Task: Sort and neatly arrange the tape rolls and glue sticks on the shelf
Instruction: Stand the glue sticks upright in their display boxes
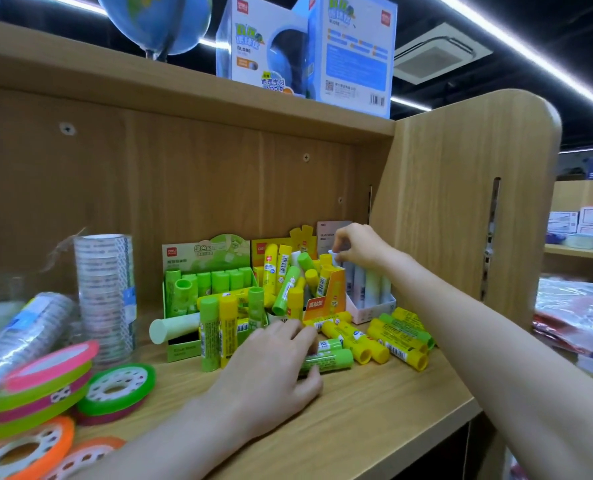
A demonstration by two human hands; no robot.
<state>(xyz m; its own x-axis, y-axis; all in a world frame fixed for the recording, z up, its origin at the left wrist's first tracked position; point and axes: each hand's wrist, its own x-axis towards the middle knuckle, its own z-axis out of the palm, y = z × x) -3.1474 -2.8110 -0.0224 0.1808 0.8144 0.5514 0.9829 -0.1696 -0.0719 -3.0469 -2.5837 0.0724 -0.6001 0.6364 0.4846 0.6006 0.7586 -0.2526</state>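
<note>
Green and yellow glue sticks lie loose on the wooden shelf (374, 403) and fill a green display box (181, 299) and an orange display box (329, 299). My left hand (271, 368) rests on a lying green glue stick (329, 362), fingers curled over it. My right hand (357, 245) pinches the top of a pale glue stick (335, 256) standing in a pink-white box (367, 306) at the back right. Yellow sticks (399, 341) lie in a heap beside that box. Coloured tape rolls (115, 389) are stacked at the left. Clear tape stacks (104, 292) stand behind them.
The shelf's back wall and its right side panel (461, 202) close in the space. A large pale green glue stick (174, 327) lies in front of the green box. A globe and globe boxes (305, 50) stand on the shelf above.
</note>
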